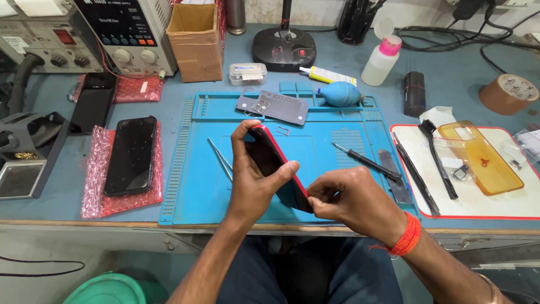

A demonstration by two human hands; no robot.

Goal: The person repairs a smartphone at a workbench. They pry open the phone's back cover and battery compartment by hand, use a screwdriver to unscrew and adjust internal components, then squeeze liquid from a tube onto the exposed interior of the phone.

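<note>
My left hand (253,180) grips a red-edged smartphone (275,160) with a dark face, tilted on edge above the blue work mat (191,186). My right hand (351,202) pinches the phone's lower right edge with fingertips together; what is between them is hidden. Tweezers (220,159) lie on the mat just left of my left hand. A black screwdriver (365,161) lies on the mat to the right. A grey phone back cover (274,106) rests at the mat's far edge beside a blue air blower (339,94).
Two dark phones (131,155) (93,103) lie at left, one on pink bubble wrap. A white pad (506,208) at right holds a brush (439,157) and amber phone case (481,157). Behind stand a cardboard box (194,42), bench instruments (129,31), squeeze bottle (381,61) and tape roll (508,94).
</note>
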